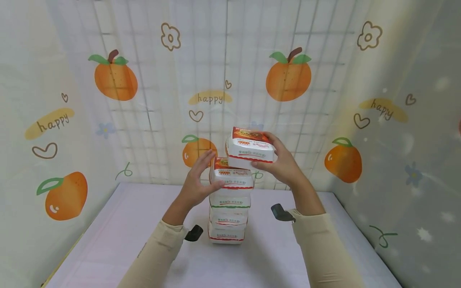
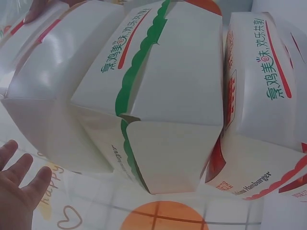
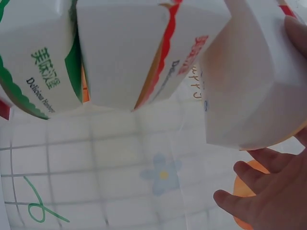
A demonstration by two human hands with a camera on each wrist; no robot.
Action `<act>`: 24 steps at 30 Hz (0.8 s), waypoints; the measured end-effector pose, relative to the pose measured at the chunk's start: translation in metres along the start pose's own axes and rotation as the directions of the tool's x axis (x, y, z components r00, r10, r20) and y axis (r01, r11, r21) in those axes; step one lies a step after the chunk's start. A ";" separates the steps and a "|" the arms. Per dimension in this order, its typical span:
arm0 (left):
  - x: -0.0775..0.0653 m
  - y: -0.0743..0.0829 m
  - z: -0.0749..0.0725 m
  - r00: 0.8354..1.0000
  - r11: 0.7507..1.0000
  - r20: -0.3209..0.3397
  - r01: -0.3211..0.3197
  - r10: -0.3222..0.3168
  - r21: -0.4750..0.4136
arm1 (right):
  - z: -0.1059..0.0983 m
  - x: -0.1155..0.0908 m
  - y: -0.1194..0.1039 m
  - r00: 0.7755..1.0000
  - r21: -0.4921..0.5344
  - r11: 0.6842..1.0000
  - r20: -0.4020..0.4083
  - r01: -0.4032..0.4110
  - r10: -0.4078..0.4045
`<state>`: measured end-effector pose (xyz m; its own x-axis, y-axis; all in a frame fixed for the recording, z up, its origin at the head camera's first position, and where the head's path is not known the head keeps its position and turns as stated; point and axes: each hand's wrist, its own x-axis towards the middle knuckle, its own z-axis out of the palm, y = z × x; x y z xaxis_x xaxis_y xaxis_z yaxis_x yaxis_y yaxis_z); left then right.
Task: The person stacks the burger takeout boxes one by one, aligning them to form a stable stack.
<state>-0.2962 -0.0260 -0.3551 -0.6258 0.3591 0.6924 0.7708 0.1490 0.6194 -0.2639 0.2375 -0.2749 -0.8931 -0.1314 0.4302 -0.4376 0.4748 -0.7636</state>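
My right hand (image 1: 286,164) grips a white hamburger box (image 1: 250,154) with a red printed top, thumb at its front and fingers over the far right side. That box is slightly tilted and offset to the right over a stack of several similar boxes (image 1: 230,220). Whether it touches the stack I cannot tell. Beside the stack's red-trimmed top box (image 1: 234,182), my left hand (image 1: 196,184) has its thumb against the front and its fingers extended along the left. In the left wrist view, spread fingers (image 2: 33,189) stand apart from the boxes. Lower down is a green-trimmed box (image 2: 168,72).
The stack stands on a white tabletop (image 1: 288,248). Behind it hangs a pale curtain (image 1: 248,48) printed with oranges and "happy", over a wire grid. Dark wrist-mounted pieces (image 1: 282,213) stick out from both sleeves near the stack.
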 end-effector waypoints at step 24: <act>0.007 -0.024 0.002 0.996 0.996 -0.034 -0.079 0.078 -0.028 | 0.017 0.015 0.018 0.998 -0.017 0.999 0.057 0.040 -0.039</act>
<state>-0.3189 -0.0255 -0.3660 -0.5672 0.3381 0.7510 0.8143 0.0938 0.5728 -0.2869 0.2289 -0.2908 -0.8800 -0.1986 0.4314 -0.4708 0.4836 -0.7379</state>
